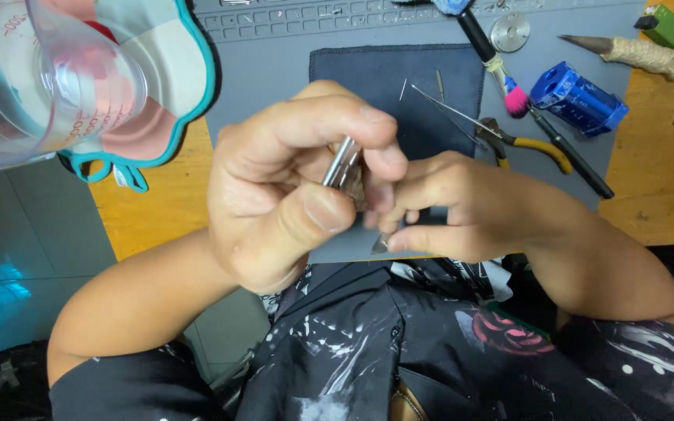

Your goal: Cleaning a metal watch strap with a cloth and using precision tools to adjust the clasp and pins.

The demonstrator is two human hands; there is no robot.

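Pinching a slim, shiny metal rod-shaped tool (341, 161) between thumb and forefinger of the left hand (290, 195), tilted with its top leaning toward one o'clock, seemingly so the lower tip can bear on something small. Clenching the right hand (454, 206) around a small brownish piece (358, 191), mostly hidden by fingers, hard to identify; a pointed grey tip (380, 245) poking out at six o'clock of that grip. Holding both hands pressed together, lifted above the counter and close to the chest, probably for steadiness and a close view.

Lying under the hands, a dark cloth mat (395, 86), likely for catching small parts. Resting at two o'clock of the hands, within easy reach: yellow-handled pliers (528, 144), a pink-tipped brush (515, 100), thin metal needles (440, 84), a blue plastic block-shaped case (579, 100). Sitting at twelve o'clock, a round metal disc (510, 32). Standing at ten o'clock, a clear plastic measuring cup (48, 78) over a teal-rimmed tray (196, 78).
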